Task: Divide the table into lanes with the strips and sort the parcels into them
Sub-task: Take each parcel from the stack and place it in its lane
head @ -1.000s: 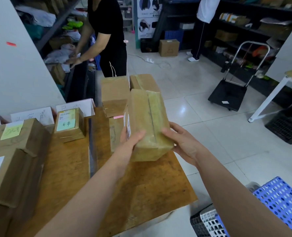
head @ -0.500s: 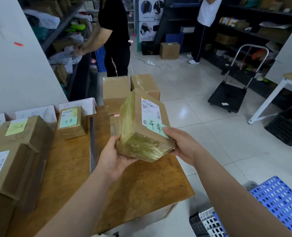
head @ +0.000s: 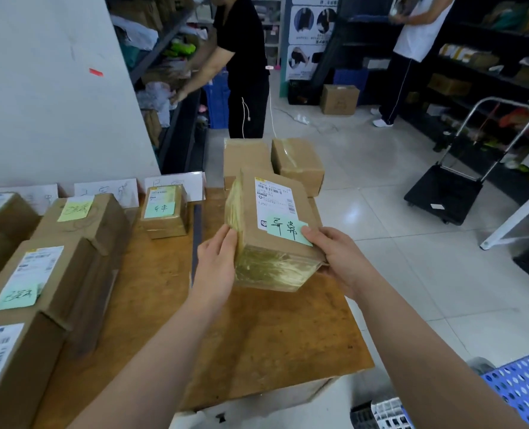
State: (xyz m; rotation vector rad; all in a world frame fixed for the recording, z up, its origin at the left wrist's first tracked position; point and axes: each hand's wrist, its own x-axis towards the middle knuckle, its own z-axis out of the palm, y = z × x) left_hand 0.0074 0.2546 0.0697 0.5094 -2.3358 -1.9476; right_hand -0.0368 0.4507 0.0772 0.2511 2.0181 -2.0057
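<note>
Head view. A tape-wrapped cardboard parcel [head: 275,246] is held in the air over the right part of the wooden table [head: 257,335], tilted, with its labelled face turned up toward the camera. The left hand [head: 216,261] is clasped against the parcel's left, taped side, its thumb laid along that side; its fingers are hidden behind the parcel. The right hand [head: 340,258] is closed on the near right corner, the thumb resting on top at the edge of a green note [head: 288,232] with handwriting, the fingers curled underneath. A printed shipping label [head: 274,193] is seen above the note.

A dark strip [head: 196,230] is laid lengthwise on the table, just left of the held parcel. Left of the strip a small parcel [head: 164,212] is placed before a row of white cards [head: 173,184] stood along the far edge. Further left, large parcels [head: 80,224] are set down. Beyond the held parcel, two plain parcels [head: 297,164] are seen at the table's far end.
</note>
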